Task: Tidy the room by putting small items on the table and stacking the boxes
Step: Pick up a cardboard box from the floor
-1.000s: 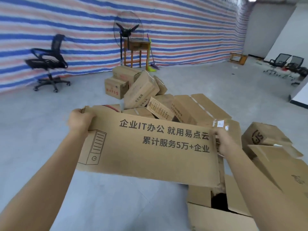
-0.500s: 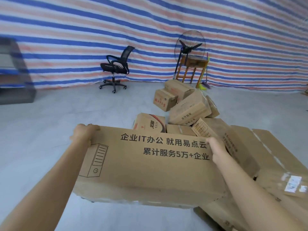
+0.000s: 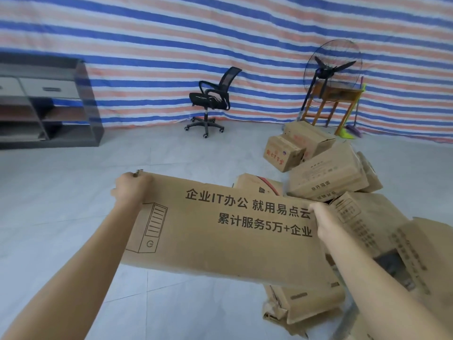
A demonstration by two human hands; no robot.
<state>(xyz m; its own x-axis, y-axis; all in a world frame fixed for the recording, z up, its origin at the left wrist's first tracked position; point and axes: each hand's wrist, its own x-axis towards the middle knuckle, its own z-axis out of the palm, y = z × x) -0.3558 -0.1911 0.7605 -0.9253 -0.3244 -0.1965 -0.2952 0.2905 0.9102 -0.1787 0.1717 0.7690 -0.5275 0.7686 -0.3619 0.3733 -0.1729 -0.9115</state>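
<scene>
I hold a long brown cardboard box (image 3: 220,231) with black printed characters and a drawing of a computer tower, lifted off the grey floor in front of me. My left hand (image 3: 131,187) grips its upper left corner. My right hand (image 3: 321,222) grips its upper right edge. Behind and to the right lies a heap of several other cardboard boxes (image 3: 326,175), some tilted, and a torn one (image 3: 304,303) sits under the held box's right end.
A black office chair (image 3: 210,99) stands by the striped tarp wall. A wooden table (image 3: 331,101) with a big fan (image 3: 331,69) is at the back right, a broom (image 3: 353,111) beside it. A grey shelf unit (image 3: 46,104) is at the left. Bare floor (image 3: 73,204) lies to the left.
The view has swung left with the box: the chair and fan have shifted right in view and the shelf unit has appeared. Both hands keep their grip.
</scene>
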